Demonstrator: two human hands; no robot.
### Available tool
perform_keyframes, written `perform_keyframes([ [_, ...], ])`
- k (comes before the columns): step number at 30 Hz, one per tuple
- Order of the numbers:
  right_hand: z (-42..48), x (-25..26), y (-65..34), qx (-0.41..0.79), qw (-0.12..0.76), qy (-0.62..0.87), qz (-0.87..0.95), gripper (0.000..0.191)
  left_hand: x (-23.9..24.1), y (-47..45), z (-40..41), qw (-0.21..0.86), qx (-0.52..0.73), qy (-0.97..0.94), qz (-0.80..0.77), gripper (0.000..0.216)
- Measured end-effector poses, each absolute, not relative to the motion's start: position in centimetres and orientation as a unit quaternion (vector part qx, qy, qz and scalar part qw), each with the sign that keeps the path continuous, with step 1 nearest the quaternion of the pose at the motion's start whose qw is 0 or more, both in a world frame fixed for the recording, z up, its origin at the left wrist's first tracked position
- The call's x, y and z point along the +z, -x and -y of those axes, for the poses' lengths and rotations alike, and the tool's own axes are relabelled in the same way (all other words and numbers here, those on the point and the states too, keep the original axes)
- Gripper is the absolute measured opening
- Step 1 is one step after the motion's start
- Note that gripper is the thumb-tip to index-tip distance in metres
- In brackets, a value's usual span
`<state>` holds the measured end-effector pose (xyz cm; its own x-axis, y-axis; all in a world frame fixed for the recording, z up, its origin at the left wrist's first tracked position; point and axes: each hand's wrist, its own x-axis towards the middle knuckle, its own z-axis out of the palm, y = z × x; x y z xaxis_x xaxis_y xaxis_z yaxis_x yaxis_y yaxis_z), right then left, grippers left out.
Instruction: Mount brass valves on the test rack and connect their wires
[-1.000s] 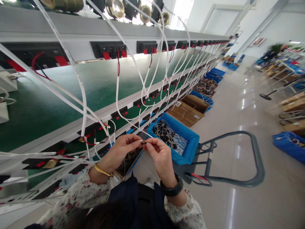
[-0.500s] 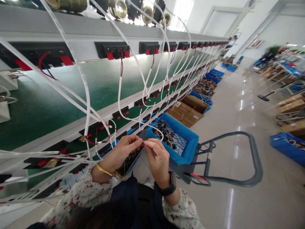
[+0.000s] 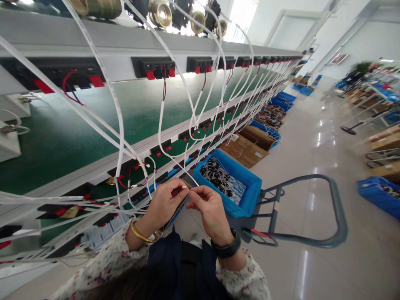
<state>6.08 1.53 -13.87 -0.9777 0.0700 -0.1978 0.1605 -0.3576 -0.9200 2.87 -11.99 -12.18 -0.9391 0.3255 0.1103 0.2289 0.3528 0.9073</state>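
Observation:
My left hand (image 3: 167,203), with a gold bangle at the wrist, is closed in a pinch. A small white connector (image 3: 184,187) shows at its thumb and index fingertips. Close beside it, my right hand (image 3: 210,210) pinches near the end of a white cable (image 3: 189,173), which runs down from the rack to its fingers. The fingertips hide the cable's very end. Both hands are held in front of the rack, above a box with a blue edge that they partly cover. Other white cables with red and black leads hang from black terminal clips (image 3: 155,68) at the left.
A blue crate (image 3: 253,183) of wired parts sits on a trolley with a grey handle (image 3: 339,216) at the right. Cardboard boxes (image 3: 240,151) and more crates line the rack. Brass valve bodies (image 3: 161,14) stand on the top shelf. A green shelf surface (image 3: 71,133) lies left.
My hands have shifted slightly, and the white connector now shows at my left fingertips. The cable's loop near my right hand has straightened towards its fingers. The view has moved a little.

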Motion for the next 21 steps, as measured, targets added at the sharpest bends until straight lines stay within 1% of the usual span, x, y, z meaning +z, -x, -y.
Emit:
perform_keyframes([
  [4,-1.9,-13.8,-6.1,-0.812,0.012,-0.099,-0.575,0.019,-12.3,-3.0,12.2,0.082,0.584,-0.177,-0.788,0.021],
  [6,-2.1,-13.5,-6.1,-0.809,0.005,-0.098,-0.579,0.019,-12.4,-3.0,12.4,0.115,0.627,-0.179,-0.750,0.026],
  [9,-2.5,-12.9,-5.9,-0.808,0.023,-0.096,-0.581,0.022,-12.8,-2.8,12.7,0.164,0.671,-0.153,-0.706,0.033],
  [13,-2.6,-12.2,-5.7,-0.797,0.030,-0.065,-0.599,0.021,-13.3,-2.5,12.9,0.218,0.689,-0.139,-0.676,0.029],
  [17,-2.7,-11.9,-5.7,-0.750,0.020,-0.035,-0.660,0.016,-13.0,-2.6,13.0,0.236,0.697,-0.122,-0.667,0.021],
  [21,-2.5,-11.9,-5.8,-0.723,0.020,-0.028,-0.690,0.013,-12.8,-2.8,13.2,0.217,0.689,-0.112,-0.682,0.020],
])
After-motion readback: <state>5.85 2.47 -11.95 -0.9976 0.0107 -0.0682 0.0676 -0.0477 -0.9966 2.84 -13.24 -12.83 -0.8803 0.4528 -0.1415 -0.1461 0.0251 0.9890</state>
